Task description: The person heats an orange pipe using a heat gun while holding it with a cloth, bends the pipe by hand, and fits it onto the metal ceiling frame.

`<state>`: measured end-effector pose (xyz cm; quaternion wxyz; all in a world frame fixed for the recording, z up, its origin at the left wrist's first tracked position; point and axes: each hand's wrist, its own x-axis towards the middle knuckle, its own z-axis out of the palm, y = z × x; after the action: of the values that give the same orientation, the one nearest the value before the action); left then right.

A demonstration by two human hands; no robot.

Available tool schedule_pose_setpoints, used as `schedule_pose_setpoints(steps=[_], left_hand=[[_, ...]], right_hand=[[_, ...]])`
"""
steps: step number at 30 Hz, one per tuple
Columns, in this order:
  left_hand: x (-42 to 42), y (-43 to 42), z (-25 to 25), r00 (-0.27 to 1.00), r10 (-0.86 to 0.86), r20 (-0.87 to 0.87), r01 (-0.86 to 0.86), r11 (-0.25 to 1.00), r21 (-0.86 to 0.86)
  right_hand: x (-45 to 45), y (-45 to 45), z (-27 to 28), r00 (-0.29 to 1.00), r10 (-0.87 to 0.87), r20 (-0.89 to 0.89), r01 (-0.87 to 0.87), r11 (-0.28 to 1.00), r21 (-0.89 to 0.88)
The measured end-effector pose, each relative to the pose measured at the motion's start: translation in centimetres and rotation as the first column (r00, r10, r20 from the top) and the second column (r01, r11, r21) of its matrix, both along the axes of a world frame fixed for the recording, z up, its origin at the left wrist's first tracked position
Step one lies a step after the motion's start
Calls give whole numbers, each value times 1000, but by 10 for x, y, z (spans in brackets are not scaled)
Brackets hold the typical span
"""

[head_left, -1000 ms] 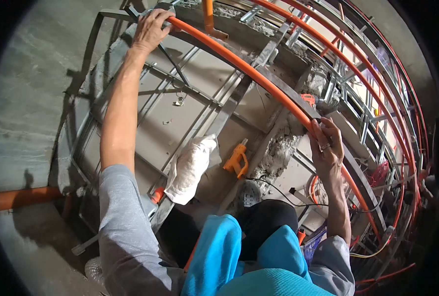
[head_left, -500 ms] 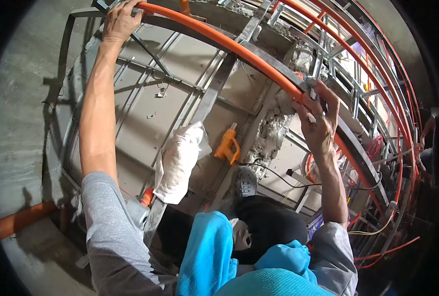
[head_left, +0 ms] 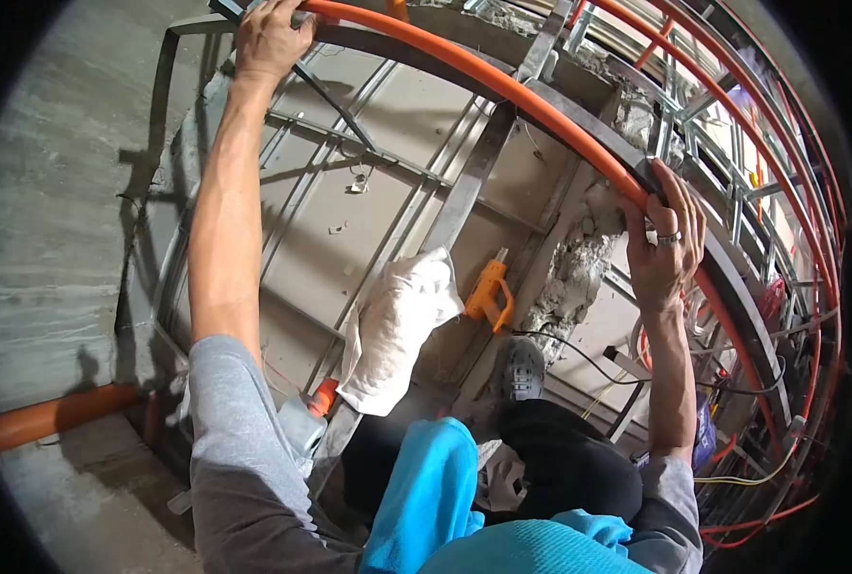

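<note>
A: Where is the orange tube [head_left: 541, 108]?

B: It arches across the upper part of the view, from the left hand [head_left: 271, 43] down to the right hand [head_left: 668, 249] and on beyond it, with a grey metal bar [head_left: 743, 290] running close alongside.

A: How do the fingers sit?

B: The left ones curl over the tube near the top edge, where the tips are partly cut off. On the right (that hand wears a ring [head_left: 669, 238]) thumb and fingers are narrowed around the tube. Whether they also press on the bar, I cannot tell.

A: And below the tube?

B: A white cloth bundle [head_left: 399, 330] lies across a metal beam [head_left: 469, 182]. Just right of the bundle is an orange hand tool [head_left: 484, 287], with a dark cable [head_left: 588, 367] trailing from its handle end. A shoe [head_left: 521, 373] is just below that tool, near some rough concrete [head_left: 579, 263].

A: Anything nearer the body?

B: Blue cloth [head_left: 421, 497], hanging between the arms.
</note>
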<state>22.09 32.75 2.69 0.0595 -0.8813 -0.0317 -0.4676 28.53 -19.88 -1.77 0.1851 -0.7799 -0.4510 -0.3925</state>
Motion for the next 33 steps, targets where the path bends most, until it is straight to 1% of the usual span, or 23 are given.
schedule_pose_setpoints(steps=[1, 3, 6, 10, 12, 15, 18, 19, 20, 22, 23, 24, 26, 27, 28, 30, 31, 32, 33], left_hand=[[0, -2, 0, 1000, -4, -8, 4, 1000, -1], [0, -4, 2, 999, -23, 43, 22, 999, 24], [-2, -7, 2, 1000, -3, 3, 3, 1000, -14], [-1, -9, 5, 999, -22, 33, 21, 1000, 19], [-2, -7, 6, 999, 1, -44, -1, 1000, -7], [0, -5, 3, 999, -30, -19, 30, 999, 27], [-3, -8, 7, 998, -45, -41, 45, 999, -5], [-6, -12, 11, 996, -33, -88, 25, 996, -89], [-10, -17, 14, 996, -31, -87, 24, 997, -80], [-19, -45, 31, 988, -50, -149, 2, 952, -306], [-14, -22, 22, 987, -19, -162, -47, 919, -391], [-13, -9, 18, 987, -15, -160, -48, 923, -381], [-12, 7, 13, 990, -101, -95, 47, 890, -454], [-10, 13, 14, 990, -129, -63, 88, 892, -443], [-8, 27, 11, 989, -131, -65, 89, 893, -442], [-4, 46, 12, 947, -236, -219, 44, 769, -637], [-3, 51, 15, 950, -103, -294, 3, 948, -320], [-1, 55, 14, 950, -104, -295, 4, 948, -320], [0, 56, 13, 943, -161, -290, 28, 910, -414]], right_hand=[[0, 0, 0, 1000, 5, 12, -5, 1000, -3], [-1, 1, 2, 1000, -4, 26, 5, 1000, -19], [-1, 1, 0, 999, -10, 32, 11, 1000, -16], [1, 1, -3, 999, -23, 38, 23, 1000, -9], [1, 0, -4, 999, -30, 42, 30, 999, -11], [3, 0, -8, 998, -39, 53, 39, 999, -4], [4, -1, -9, 996, -45, 73, 45, 999, -5], [3, 0, -9, 996, -45, 73, 44, 999, 4], [3, 2, -9, 996, -43, 74, 42, 999, 18], [2, 0, -7, 996, -52, 75, 51, 999, 13], [3, 0, -7, 996, -58, 72, 58, 998, -1], [3, 1, -7, 996, -57, 74, 56, 998, 11], [3, 0, -7, 996, -59, 67, 59, 998, 7], [2, 0, -7, 996, -60, 66, 60, 998, 10], [2, -1, -6, 996, -69, 57, 69, 998, -6], [1, -2, -4, 996, -79, 49, 80, 997, -22], [1, -2, -4, 996, -80, 44, 82, 996, -32], [0, -2, -3, 996, -82, 39, 83, 996, -43], [1, -2, -3, 996, -82, 38, 84, 996, -42]])
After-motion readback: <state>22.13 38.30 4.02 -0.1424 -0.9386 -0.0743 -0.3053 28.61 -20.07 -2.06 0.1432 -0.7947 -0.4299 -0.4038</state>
